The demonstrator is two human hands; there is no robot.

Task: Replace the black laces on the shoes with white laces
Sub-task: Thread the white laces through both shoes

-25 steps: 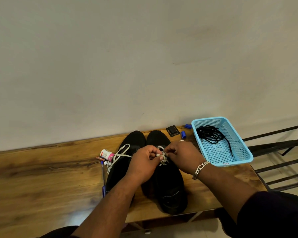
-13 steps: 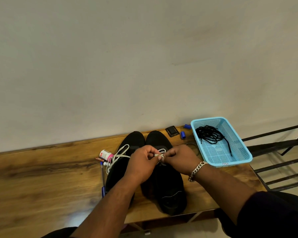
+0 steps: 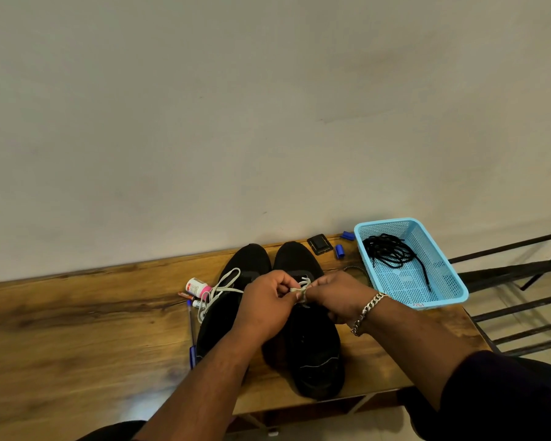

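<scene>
Two black shoes stand side by side on the wooden table, toes toward the wall. Over the right shoe my left hand and my right hand meet, both pinching the white lace between their fingertips. The left shoe carries a white lace whose loops hang loose off its left side. Black laces lie bundled in the blue basket at the right. My hands hide the eyelets of the right shoe.
A small white and pink bottle and pens lie left of the shoes. A black square object and two blue caps sit by the wall. A dark metal rack stands off the table's right edge.
My right hand has slid a little left and down toward my left hand. Both hands have stayed on the white lace above the right shoe.
</scene>
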